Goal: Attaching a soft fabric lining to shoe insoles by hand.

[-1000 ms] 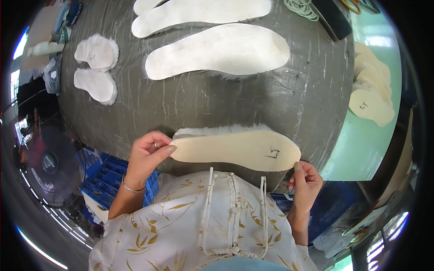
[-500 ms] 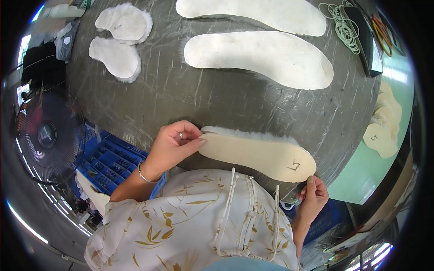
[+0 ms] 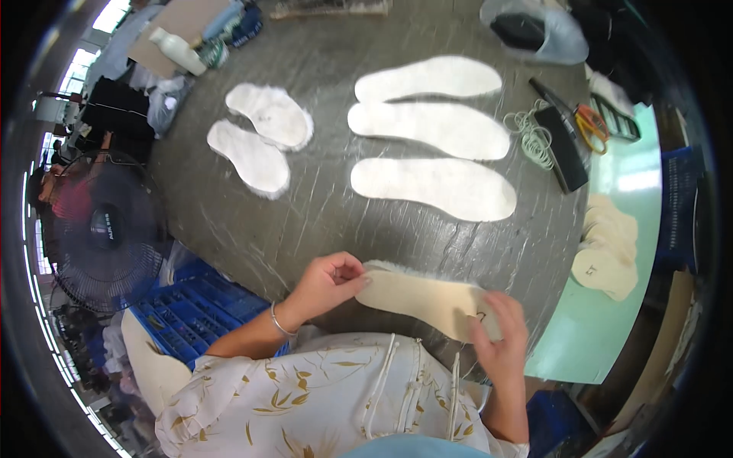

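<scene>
A cream-coloured insole [image 3: 416,295] with fluffy white pile on its underside lies near the table's front edge, close to my body. My left hand [image 3: 327,286] pinches its narrow left end between thumb and fingers. Over the wide right end, my right hand [image 3: 500,341] grips it, slightly blurred, thumb on the near side and fingers toward the far edge. The hand partly covers a dark handwritten mark there. Beyond my hands, three white insoles [image 3: 434,187] lie in a column. Two smaller fleecy pieces [image 3: 256,158] rest to their left.
Green cord [image 3: 528,137], a black oblong block [image 3: 563,149] and orange-handled scissors [image 3: 592,128] lie at the right. A pile of cream insoles [image 3: 607,263] sits on the pale green surface [image 3: 584,347]. At the left are a fan [image 3: 105,225] and a blue crate [image 3: 202,309].
My right hand has moved from the insole's right tip to grip over its wide end. My left hand keeps its pinch. The view has shifted, showing more of the table's far side.
</scene>
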{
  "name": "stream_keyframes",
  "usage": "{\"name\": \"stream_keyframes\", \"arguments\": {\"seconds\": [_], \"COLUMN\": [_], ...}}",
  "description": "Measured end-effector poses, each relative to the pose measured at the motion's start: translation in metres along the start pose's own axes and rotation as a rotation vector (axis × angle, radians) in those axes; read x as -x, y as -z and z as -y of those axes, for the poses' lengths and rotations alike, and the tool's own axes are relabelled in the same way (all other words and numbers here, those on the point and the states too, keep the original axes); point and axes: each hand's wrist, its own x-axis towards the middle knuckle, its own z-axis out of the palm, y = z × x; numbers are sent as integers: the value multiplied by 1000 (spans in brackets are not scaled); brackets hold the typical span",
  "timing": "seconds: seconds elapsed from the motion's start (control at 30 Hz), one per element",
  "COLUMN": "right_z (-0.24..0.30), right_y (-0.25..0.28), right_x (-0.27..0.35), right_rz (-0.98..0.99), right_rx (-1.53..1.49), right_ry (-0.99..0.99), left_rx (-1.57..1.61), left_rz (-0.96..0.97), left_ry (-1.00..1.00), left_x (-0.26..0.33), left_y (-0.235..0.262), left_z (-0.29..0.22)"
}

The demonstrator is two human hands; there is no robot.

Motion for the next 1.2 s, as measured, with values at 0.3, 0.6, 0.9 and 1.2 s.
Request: {"name": "stream_keyframes", "arguments": {"seconds": [0.3,0.6,0.9,1.2], "right_z": [28,22,16,22], "right_y": [-72,-17,-18,-15], "right_x": [-62,-73,-71,-55], "right_rz": [387,202,247,215], "right_rx": [-191,-525,-661,-678], "right_ry": [217,193,89,86], "left_rx": [-200,229,436,-222], "left_rz": [-15,-398,7,-341], "left_ry": [-307,-566,-117,-281], "left_x": [7,-28,-26,-68], "left_y": [-16,-6,-32,-66], "left_z": [2,8,12,20]}}
